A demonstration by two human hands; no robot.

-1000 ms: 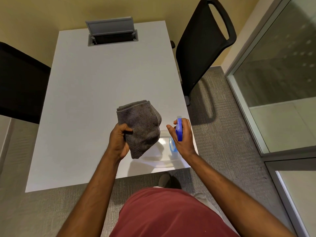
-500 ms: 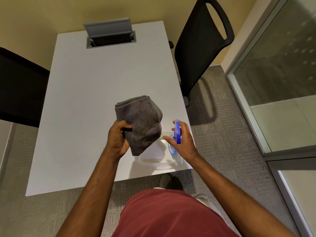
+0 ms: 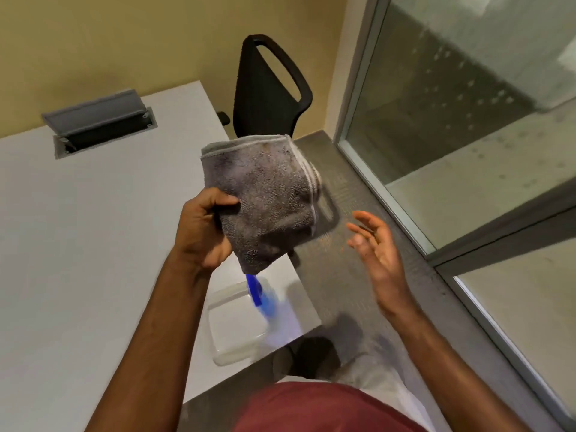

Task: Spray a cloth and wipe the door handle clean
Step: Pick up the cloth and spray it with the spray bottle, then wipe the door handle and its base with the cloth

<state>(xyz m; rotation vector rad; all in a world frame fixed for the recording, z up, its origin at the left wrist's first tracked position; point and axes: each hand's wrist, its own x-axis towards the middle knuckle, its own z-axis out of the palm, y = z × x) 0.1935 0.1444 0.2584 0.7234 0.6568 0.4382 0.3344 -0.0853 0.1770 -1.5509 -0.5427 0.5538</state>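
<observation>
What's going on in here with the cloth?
A person is standing at a white table. Their left hand grips a folded grey cloth held up in the air. The right hand is open and holds nothing. A blue spray bottle stands in a clear tray on the table. No door handle is in view.

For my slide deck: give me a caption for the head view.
Left hand grips a grey cloth; right hand open, spray bottle on the table.
</observation>
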